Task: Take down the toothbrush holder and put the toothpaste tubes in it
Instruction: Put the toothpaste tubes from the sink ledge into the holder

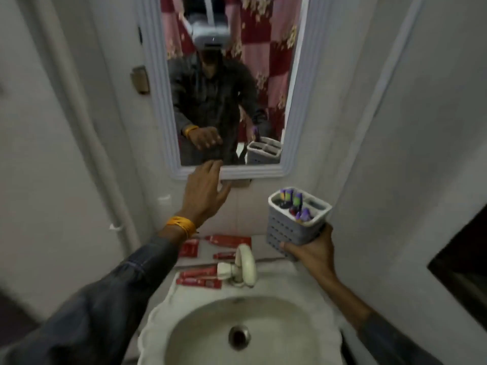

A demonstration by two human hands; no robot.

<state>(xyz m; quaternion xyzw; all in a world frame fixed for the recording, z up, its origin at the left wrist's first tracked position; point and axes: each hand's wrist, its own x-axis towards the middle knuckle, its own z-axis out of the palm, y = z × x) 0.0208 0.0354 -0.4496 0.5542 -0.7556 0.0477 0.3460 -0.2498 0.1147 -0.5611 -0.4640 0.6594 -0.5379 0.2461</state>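
Observation:
My right hand (pixel 309 252) grips the bottom of a grey perforated toothbrush holder (pixel 293 223), held upright above the right back corner of the sink. Several toothbrushes (pixel 292 202) with purple and green handles stand in its compartments. My left hand (pixel 207 188), with an orange band at the wrist, is raised with fingers spread just below the mirror's lower edge and holds nothing. Several red toothpaste tubes (pixel 200 276) lie flat on the sink's back ledge, left of the tap, some partly hidden by my left forearm.
A white basin (pixel 163 314) with a dark drain (pixel 238 337) lies below. A cream tap (pixel 241 267) stands at the back middle. The white-framed mirror (pixel 297 106) hangs on the wall ahead. A white pipe (pixel 87 133) runs down the left wall. A dark opening (pixel 463 262) is at the right.

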